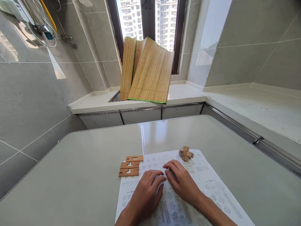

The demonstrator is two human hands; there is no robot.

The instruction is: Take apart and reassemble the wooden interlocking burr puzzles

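A large printed sheet [155, 161], covered in small diagrams, lies under both my hands. My left hand [147, 191] rests on it with the fingers loosely bent and a little apart; nothing shows in them. Opposite, my right hand [182, 182] lies palm down, fingers slightly curled, its fingertips close to those of the left. Beyond the right hand, an assembled wooden burr puzzle [185, 153] sits at the sheet's far edge. Three flat wooden pieces with cut-outs lie left of my left hand: a far one [138, 158], a middle one [135, 164] and a near one [123, 172].
The pale table [82, 175] has a seam down its far half. Behind it, a folded bamboo mat [150, 72] leans on the white sill [181, 94] before a window. Metal rails run along the ledge; hoses and a fixture [42, 28] hang at upper left.
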